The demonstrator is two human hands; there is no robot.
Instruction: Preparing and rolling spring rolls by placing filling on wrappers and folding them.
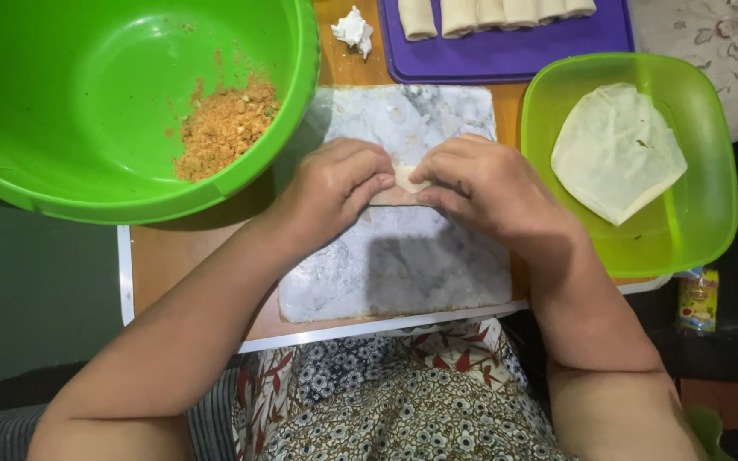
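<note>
Left hand [335, 183]: palm down on the marble-patterned board [403, 265], fingers [367, 186] curled and pressed together onto the left end of a pale wrapper roll [401, 189].
Right hand [480, 183]: palm down beside the left one, fingers [437, 177] bent and pinching the right end of the same roll; the two hands almost meet over it.
Wrapper roll: lies across the upper middle of the board, mostly hidden under both hands; only a short strip shows between them.
Board: rests on the wooden tabletop [190, 252], just in front of the person's patterned lap.
Green round bowl [61, 102]: at the left, overlapping the tabletop's corner, with a heap of orange-brown crumbly filling [224, 126] against its right side.
Green square container [694, 196]: at the right, holding a stack of thin pale wrappers [617, 149].
Purple tray [506, 51]: beyond the board, carrying a row of finished rolls [493, 13].
Crumpled white scrap [354, 30]: on the tabletop between the bowl and the purple tray.
</note>
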